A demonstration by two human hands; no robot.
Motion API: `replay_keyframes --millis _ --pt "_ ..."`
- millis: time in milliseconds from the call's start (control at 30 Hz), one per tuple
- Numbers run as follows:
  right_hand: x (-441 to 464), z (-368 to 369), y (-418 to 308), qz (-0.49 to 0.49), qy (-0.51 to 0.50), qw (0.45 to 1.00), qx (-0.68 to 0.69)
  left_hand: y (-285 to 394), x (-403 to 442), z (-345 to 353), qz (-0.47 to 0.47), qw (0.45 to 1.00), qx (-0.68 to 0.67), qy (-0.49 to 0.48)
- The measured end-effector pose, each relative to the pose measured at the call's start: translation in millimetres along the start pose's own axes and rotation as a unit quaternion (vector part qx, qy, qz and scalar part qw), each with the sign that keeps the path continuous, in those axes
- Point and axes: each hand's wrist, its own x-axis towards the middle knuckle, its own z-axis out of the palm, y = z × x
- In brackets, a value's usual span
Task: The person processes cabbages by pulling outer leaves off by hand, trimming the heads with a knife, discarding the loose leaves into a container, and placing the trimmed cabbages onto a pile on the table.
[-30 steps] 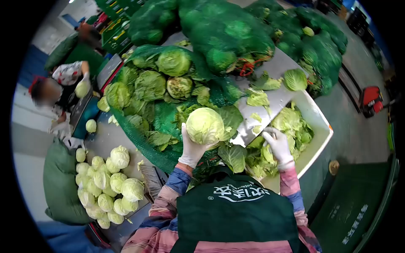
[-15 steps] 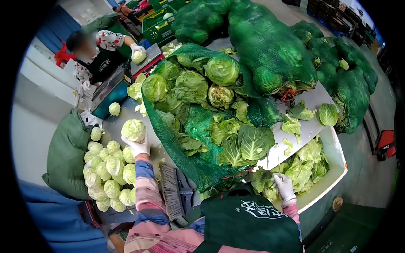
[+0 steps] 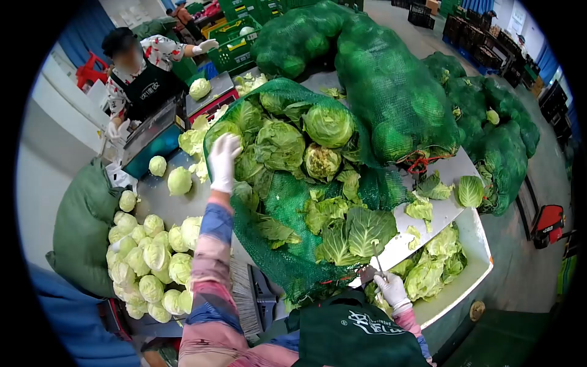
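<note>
My left hand (image 3: 224, 160), in a white glove, reaches to the left rim of an open green net bag (image 3: 287, 196). Its fingers lie apart against a leafy cabbage (image 3: 224, 130) there. More untrimmed cabbages (image 3: 279, 144) fill the bag, one with a brown, damaged face (image 3: 321, 162). In my gloved right hand (image 3: 392, 290), low near my apron, is a knife (image 3: 377, 257) with its thin blade pointing up. Loose outer leaves (image 3: 370, 231) lie on the net beyond it. A pale trimmed cabbage (image 3: 180, 181) sits on the metal table, left of my left hand.
Trimmed cabbages (image 3: 153, 257) are heaped at the left beside a green sack (image 3: 85, 226). A brush (image 3: 244, 293) lies near my left arm. A white bin (image 3: 483, 269) of leaves stands at right. Full net bags (image 3: 394, 85) rest behind. A co-worker (image 3: 147, 79) stands across by a scale.
My left hand has let go of the trimmed cabbage on the table and moved up and right to the net bag. The co-worker's hand has left a cabbage on the scale.
</note>
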Motion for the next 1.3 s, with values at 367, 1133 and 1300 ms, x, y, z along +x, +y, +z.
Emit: replay_keyframes --millis 367,1133,1300 --pt "-27.7 -21.3 6.7 0.011 0.095 0.995 -0.023 -76.0 58.9 80.9 -0.031 0.868 0.483 -0.107" --pt "72.5 34.7 -100.9 -0.093 -0.07 0.993 -0.01 -35.7 -138.0 23.7 -0.152 0.922 0.291 -0.204" --pt "106.4 52.9 -124.9 -0.1 0.044 0.991 0.071 -49.9 -141.4 18.1 -0.21 0.964 0.142 -0.081"
